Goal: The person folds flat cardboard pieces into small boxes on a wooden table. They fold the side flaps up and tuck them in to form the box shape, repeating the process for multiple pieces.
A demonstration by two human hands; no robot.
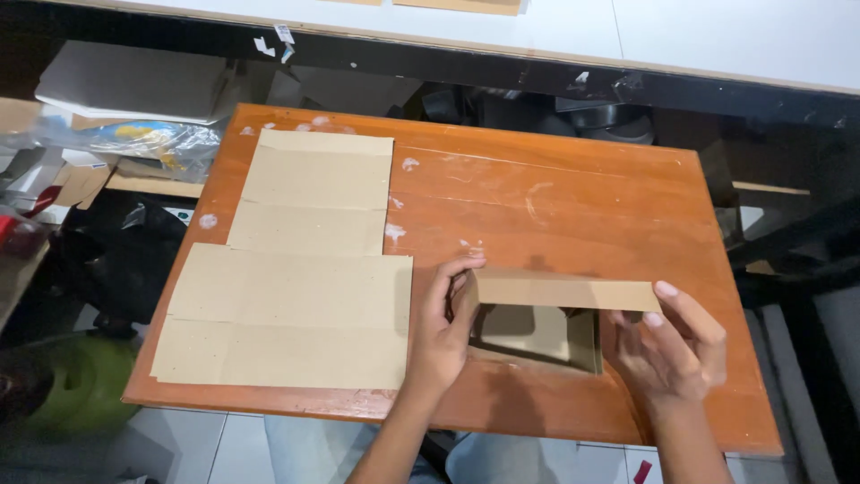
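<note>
A small brown cardboard box (546, 332), open at the top, stands on the orange wooden table (573, 197) near its front edge. My left hand (441, 332) grips the box's left end, thumb and fingers curled over the rim. My right hand (674, 345) pinches the right end of the box's far wall flap between thumb and fingers. To the left lie two flat cardboard sheets: a wide one (287, 315) near the front and a narrower one (315, 190) behind it.
White smears mark the tabletop. A white table edge (717, 40) runs along the back. On the left floor are cardboard pieces, a clear plastic bag (152, 139), black bags and a green object (76, 385). Dark clutter lies between the tables.
</note>
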